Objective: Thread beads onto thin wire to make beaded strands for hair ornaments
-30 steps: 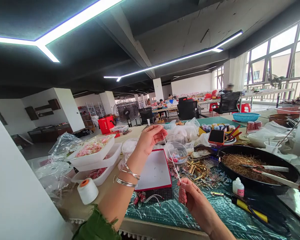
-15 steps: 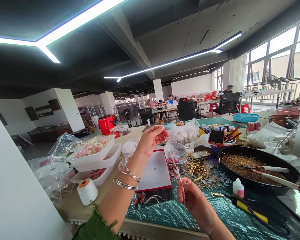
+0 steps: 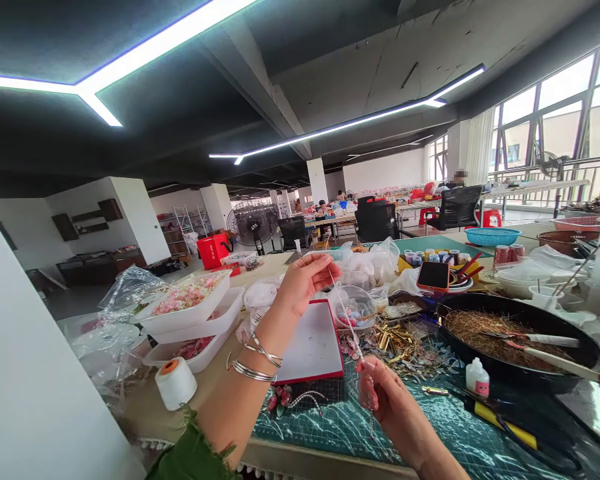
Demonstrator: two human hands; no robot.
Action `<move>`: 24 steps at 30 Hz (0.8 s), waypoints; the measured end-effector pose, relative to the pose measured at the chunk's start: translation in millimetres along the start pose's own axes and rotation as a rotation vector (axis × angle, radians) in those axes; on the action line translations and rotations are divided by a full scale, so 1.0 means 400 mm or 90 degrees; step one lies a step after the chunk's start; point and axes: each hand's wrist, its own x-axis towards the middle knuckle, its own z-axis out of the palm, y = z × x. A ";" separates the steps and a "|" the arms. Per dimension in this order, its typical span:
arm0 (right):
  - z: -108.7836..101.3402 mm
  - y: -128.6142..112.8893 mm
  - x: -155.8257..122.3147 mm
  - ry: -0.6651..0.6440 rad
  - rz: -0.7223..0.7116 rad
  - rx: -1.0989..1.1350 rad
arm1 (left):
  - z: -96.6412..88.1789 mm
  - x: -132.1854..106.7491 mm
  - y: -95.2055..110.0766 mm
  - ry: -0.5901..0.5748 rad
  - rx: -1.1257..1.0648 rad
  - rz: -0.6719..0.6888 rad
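Silvery strand [image 3: 354,338] — left hand [image 3: 306,279] pinching its top, right hand [image 3: 386,388] pinching lower — is best held gently taut.

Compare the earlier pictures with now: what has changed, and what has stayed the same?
The left hand has edged slightly right; the right hand barely shifts. Both keep hold of the beaded strand. The red-rimmed tray, white spool and black pan stay put.
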 end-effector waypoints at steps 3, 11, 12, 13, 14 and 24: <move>0.011 -0.009 -0.010 0.008 -0.001 -0.002 | 0.000 -0.002 0.001 0.007 -0.001 -0.005; 0.027 -0.024 -0.018 -0.027 -0.001 -0.030 | 0.001 -0.005 0.004 0.013 0.008 -0.015; 0.027 -0.025 -0.018 -0.030 0.002 -0.026 | 0.002 -0.006 0.004 0.015 0.009 -0.016; 0.026 -0.025 -0.018 -0.031 0.005 -0.023 | 0.004 -0.006 0.005 0.016 0.008 -0.017; 0.025 -0.024 -0.017 -0.029 0.005 -0.020 | 0.005 -0.007 0.005 0.015 0.008 -0.017; 0.003 -0.003 -0.002 -0.012 -0.011 -0.008 | 0.014 -0.007 0.004 0.002 0.007 -0.006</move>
